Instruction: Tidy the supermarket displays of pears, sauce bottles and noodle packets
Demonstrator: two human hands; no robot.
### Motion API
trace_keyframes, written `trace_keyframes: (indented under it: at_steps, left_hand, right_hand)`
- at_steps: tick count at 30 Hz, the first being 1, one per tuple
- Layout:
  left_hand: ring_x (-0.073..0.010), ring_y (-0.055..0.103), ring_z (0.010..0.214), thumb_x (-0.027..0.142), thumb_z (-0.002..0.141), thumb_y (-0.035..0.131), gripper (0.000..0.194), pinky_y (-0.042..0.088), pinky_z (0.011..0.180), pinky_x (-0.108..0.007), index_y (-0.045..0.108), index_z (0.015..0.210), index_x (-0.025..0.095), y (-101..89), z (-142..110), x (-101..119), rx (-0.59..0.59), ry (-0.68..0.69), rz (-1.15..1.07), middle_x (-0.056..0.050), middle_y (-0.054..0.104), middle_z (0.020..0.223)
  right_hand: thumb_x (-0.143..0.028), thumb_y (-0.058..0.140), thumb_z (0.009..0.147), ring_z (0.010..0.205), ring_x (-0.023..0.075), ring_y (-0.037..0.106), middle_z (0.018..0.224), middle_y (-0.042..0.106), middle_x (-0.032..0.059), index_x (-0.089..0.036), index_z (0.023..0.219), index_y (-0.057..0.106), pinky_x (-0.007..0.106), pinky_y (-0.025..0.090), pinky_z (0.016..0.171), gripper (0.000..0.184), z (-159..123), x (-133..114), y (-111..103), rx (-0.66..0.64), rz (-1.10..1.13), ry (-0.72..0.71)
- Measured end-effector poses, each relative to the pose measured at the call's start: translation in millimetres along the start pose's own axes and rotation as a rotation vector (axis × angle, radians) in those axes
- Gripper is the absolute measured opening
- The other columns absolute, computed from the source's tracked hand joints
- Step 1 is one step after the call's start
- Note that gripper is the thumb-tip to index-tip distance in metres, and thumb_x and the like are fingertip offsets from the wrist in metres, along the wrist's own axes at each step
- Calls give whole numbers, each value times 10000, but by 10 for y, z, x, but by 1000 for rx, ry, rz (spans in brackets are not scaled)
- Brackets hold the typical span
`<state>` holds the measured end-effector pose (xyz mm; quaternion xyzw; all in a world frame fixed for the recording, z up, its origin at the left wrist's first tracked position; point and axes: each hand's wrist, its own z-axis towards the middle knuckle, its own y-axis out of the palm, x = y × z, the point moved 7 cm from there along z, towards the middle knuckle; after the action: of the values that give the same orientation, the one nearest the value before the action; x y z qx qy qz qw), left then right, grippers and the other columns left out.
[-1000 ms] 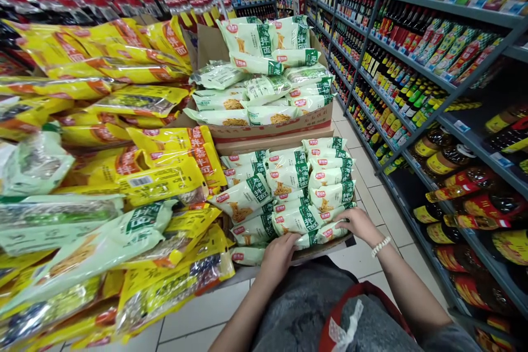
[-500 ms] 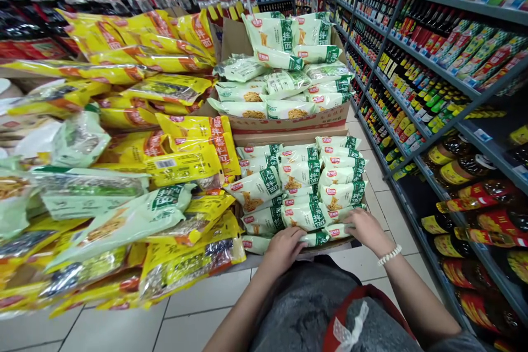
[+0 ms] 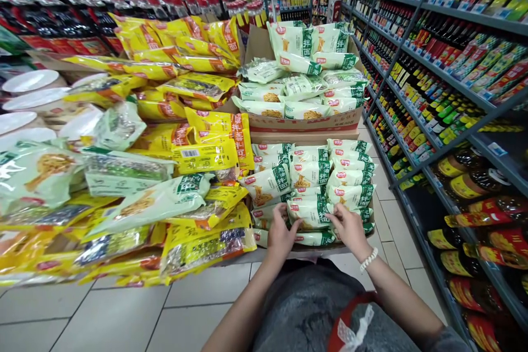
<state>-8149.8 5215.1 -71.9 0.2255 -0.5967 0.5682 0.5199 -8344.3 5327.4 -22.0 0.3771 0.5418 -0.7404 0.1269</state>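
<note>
from where i stand, the hands have just moved in from the front edge of the lower carton [image 3: 305, 253], where they lay on the nearest packets, and they now flank one green-and-white noodle packet [image 3: 307, 213] in the second row back, right of centre in the lower half of the frame. that puts both ends of it within reach at once, so i take this as a handling or straightening touch rather than a pass along the front. the left hand [image 3: 281, 236] is at the packet's left end, thumb and fingers spread; the right hand [image 3: 350, 229] is at its right end, fingertips drawn near each other. the two hands are apart, with the packet between them, and i cannot tell whether either has closed on the film. the packet lies printed face up, its long axis running left to right across the picture, the red logo towards the left hand and the dark green band pointing right. a front packet [image 3: 315, 238] lies just below it in the frame, similar ones sit behind, and yellow packets [image 3: 206, 157] are heaped off to the left.
</note>
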Motion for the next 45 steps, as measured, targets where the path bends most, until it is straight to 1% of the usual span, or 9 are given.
trace_keyframes:
  at_steps: [5, 12, 20, 28, 30, 32, 35, 40, 45]
  left_hand:
    - [-245, 573, 1247, 388, 944, 612, 473, 450, 1103, -430, 486, 1356, 193, -268, 281, 426, 186, 92, -191, -151, 591, 1314]
    - [-206, 663, 962, 377, 979, 519, 237, 532, 892, -338, 628, 1019, 171, -292, 664, 348, 426, 73, -227, -89, 692, 989]
    - [-226, 658, 863, 320, 971, 522, 187, 521, 808, -346, 651, 941, 188, -160, 773, 203, 422, 74, -23, -89, 706, 924]
    - [-240, 668, 908, 293, 969, 530, 177, 526, 869, -379, 670, 984, 185, -170, 829, 171, 368, 89, 55, -94, 717, 959]
    - [-249, 676, 963, 280, 968, 536, 196, 535, 896, -396, 660, 1076, 174, -167, 781, 182, 312, 109, 60, -113, 715, 1028]
    - [-261, 652, 1108, 283, 982, 521, 305, 532, 956, -413, 597, 1253, 165, -167, 638, 198, 235, 137, 77, -150, 675, 1194]
    - [-263, 594, 1241, 278, 1008, 474, 370, 511, 1030, -432, 531, 1360, 181, -174, 261, 215, 74, 231, 175, -157, 617, 1311]
    - [-262, 604, 1198, 290, 1001, 507, 262, 489, 1060, -456, 623, 1223, 216, -330, -336, 33, -113, 363, 361, -115, 662, 1226]
    - [-291, 554, 1260, 296, 1005, 481, 273, 413, 1130, -517, 660, 1198, 227, -555, -392, -379, -98, 323, 498, -107, 656, 1243]
  right_hand:
    - [-622, 631, 879, 547, 147, 486, 580, 497, -66, -251, 769, 450, 257, 390, 554, 427, 340, -184, -233, -21, 344, -6]
    - [-632, 607, 896, 772, 215, 687, 806, 736, 42, -227, 848, 647, 317, 497, 727, 410, 808, -328, -458, 1, 159, -153]
    - [-535, 561, 965, 627, 199, 599, 679, 707, 43, -230, 780, 745, 294, 350, 590, 402, 1076, -185, -515, 105, -292, -31]
    - [-338, 459, 1026, 1050, 307, 599, 1110, 695, 149, -191, 1087, 697, 419, 470, 861, 286, 758, -558, -353, 264, -406, -167]
    - [-318, 444, 1036, 1058, 284, 610, 1140, 689, 133, -223, 1129, 676, 421, 478, 901, 267, 437, -680, -126, 141, -356, -309]
    - [-336, 524, 1011, 989, 267, 635, 1055, 704, 104, -236, 1075, 675, 390, 497, 838, 192, 75, -698, 275, -183, -365, -433]
    - [-267, 618, 958, 980, 278, 662, 1035, 719, 97, -201, 1126, 656, 382, 500, 834, 184, -272, -501, 710, -468, -487, -419]
    - [-145, 459, 1007, 947, 254, 715, 1059, 753, 107, -206, 1261, 626, 319, 488, 774, 311, -48, -273, 811, -532, -590, -292]
    - [-203, 538, 983, 1008, 314, 728, 1082, 765, 140, -253, 1301, 652, 327, 498, 757, 342, 254, -299, 783, -716, -589, -215]
